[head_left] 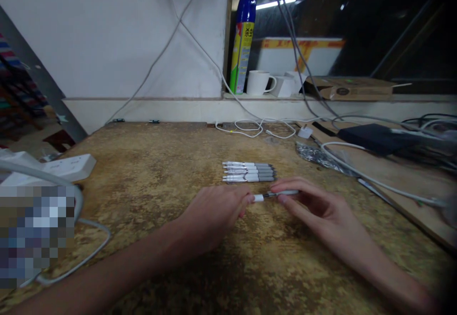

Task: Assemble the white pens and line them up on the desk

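Over the middle of the table, my left hand (pixel 223 210) is closed round the white barrel (pixel 258 198) of a pen, whose rear end is hidden in the fingers. My right hand (pixel 317 205) pinches the pen's grey front section (pixel 291 192) between thumb and fingertips. A thin dark length shows between the two sections, so they look partly apart. Just beyond my hands lies a row of several white-and-grey pens (pixel 250 172), side by side, with their grey ends to the right.
A white power strip (pixel 71 167) stands at the left. Behind the pens lies a tangled white cable (pixel 246 129) beside a white plug (pixel 304 131). To the right are a crumpled plastic bag (pixel 321 157) and a black adapter (pixel 371 137). A spray can (pixel 243 48) and mug (pixel 259 83) stand on the sill.
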{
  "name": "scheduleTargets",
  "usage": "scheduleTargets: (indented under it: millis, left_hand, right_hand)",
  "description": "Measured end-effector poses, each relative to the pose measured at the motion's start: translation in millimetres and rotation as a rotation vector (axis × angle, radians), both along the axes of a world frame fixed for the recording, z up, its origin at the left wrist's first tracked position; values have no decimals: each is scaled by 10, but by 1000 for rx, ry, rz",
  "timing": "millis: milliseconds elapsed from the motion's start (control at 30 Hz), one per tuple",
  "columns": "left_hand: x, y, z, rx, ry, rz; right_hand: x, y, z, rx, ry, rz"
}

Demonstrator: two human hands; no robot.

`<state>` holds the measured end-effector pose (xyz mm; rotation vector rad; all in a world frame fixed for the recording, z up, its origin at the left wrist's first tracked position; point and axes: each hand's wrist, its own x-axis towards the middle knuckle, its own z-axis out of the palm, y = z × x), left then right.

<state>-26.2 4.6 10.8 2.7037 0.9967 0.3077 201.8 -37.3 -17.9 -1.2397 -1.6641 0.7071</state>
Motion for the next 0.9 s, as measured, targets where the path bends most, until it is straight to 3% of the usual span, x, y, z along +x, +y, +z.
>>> scheduleTargets:
  millis: [167, 300, 633, 900]
  left_hand:
    - [17, -18, 53, -32, 18, 29]
    - [19, -25, 81, -37, 5, 35]
    - [10, -43, 33, -94, -77, 20]
    - [40, -19, 80, -60, -168, -28]
  right_hand:
    - [7, -9, -23, -68, 47, -46]
    - [13, 3, -10, -30, 54, -44]
    - [71, 12, -24, -49, 71, -41]
    - [80, 20, 43, -40, 129, -48]
